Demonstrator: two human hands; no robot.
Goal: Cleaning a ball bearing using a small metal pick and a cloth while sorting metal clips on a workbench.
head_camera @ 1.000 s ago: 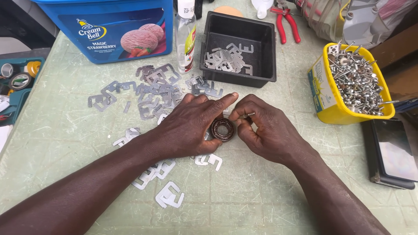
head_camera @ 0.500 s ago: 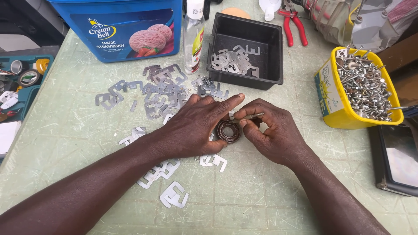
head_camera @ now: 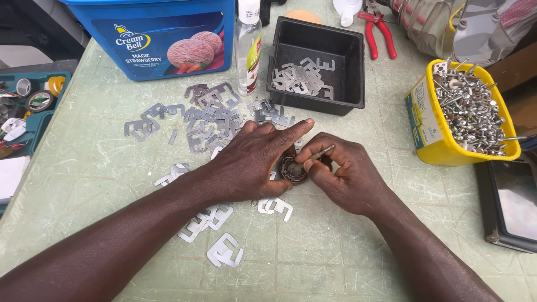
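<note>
Left hand (head_camera: 251,165) fingers clamped on round, dark, rusty metal ring (head_camera: 293,169) at table (head_camera: 100,168) centre. Right hand (head_camera: 344,176) fingers pinch thin metal pin (head_camera: 318,154) against it. Flat stamped grey clips (head_camera: 212,109) scattered beside.

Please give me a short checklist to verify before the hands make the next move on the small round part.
1. Left hand steadies the round part on the table: ok, fingers lie beside and over it.
2. Right hand grips the thin metal tool: ok, pinched between the fingers.
3. Tool tip sits on the round part: cannot tell, the fingers hide the tip.
4. Flat metal clips lie within reach: ok, scattered just behind the left hand.
5. Black tray is not in the way: ok, it stands apart, behind the hands.
6. Yellow tub of screws stands steady: ok, upright at the right.
</note>
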